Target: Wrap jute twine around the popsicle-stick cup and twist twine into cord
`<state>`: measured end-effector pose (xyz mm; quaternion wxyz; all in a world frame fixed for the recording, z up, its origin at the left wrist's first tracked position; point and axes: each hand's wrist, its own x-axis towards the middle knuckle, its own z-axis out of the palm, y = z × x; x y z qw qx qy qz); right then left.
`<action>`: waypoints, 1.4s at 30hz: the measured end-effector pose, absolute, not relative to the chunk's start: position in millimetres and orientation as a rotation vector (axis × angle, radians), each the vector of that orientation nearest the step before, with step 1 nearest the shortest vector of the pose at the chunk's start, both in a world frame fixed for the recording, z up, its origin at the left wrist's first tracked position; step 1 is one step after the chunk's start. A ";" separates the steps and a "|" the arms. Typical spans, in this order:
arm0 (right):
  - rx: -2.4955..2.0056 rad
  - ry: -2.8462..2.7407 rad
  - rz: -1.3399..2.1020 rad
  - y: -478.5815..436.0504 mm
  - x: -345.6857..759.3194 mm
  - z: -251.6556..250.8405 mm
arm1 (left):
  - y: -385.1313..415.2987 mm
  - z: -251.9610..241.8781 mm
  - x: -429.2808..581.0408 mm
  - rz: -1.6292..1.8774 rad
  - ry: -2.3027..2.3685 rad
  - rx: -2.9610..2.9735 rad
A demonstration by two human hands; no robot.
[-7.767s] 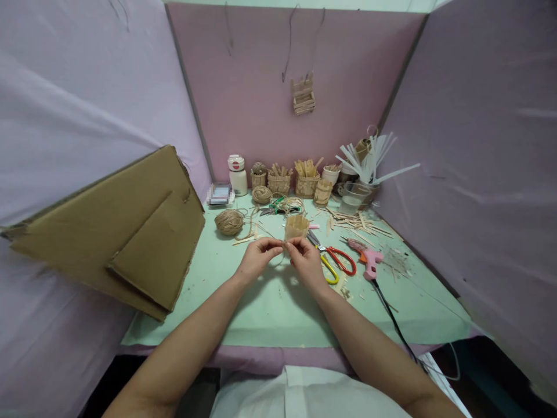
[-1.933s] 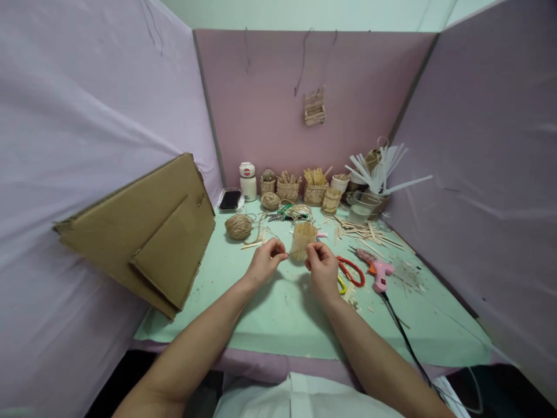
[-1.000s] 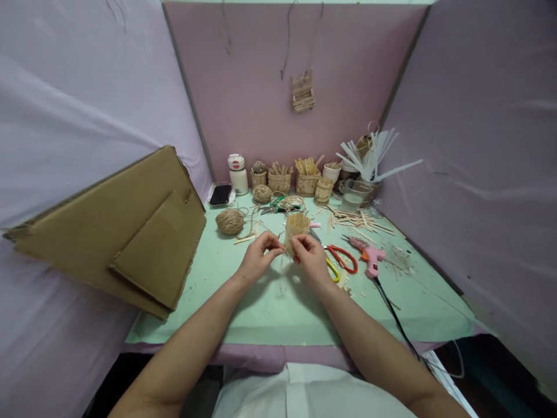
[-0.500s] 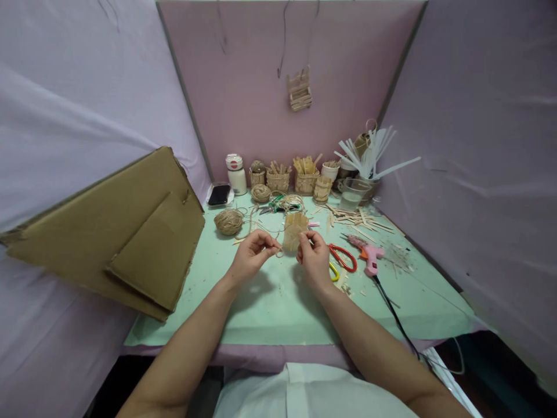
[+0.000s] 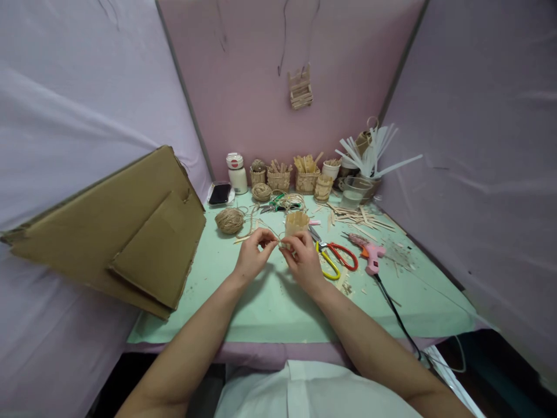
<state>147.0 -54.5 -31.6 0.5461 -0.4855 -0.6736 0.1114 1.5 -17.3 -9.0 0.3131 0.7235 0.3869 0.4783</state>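
My left hand (image 5: pixel 256 254) pinches a thin strand of twine (image 5: pixel 273 230) over the middle of the table. Its fingertips almost meet those of my right hand (image 5: pixel 303 256), which is closed on the same twine. Fingers hide most of the twine between them. Just behind my right hand stands a small piece made of flat wooden sticks (image 5: pixel 297 221), its lower part covered. To the right lie scissors (image 5: pixel 343 255) with one red and one yellow handle. A ball of twine (image 5: pixel 230 221) rests left of my hands.
A pink glue gun (image 5: pixel 373 256) with a black cord lies at right, near scattered wooden strips (image 5: pixel 359 216). Green-handled pliers (image 5: pixel 278 204) and stick-filled baskets (image 5: pixel 307 182) are at the back. A large cardboard panel (image 5: pixel 143 232) leans at left.
My right hand has moved left and slightly down, bringing its fingertips up to my left hand's. More of the scissors now shows. The left hand has shifted very little.
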 end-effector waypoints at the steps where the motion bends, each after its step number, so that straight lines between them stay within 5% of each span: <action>1: -1.145 -1.590 0.264 -54.1 147.5 -31.0 | -17.9 -8.9 2.0 1.253 1.013 1.924; 22: -1.096 -0.995 1.166 -45.1 147.7 -24.4 | -15.5 -17.0 3.5 1.107 0.902 1.874; 42: -1.172 -1.146 0.950 -45.1 147.1 -30.9 | -17.0 -13.2 11.3 1.133 1.002 1.622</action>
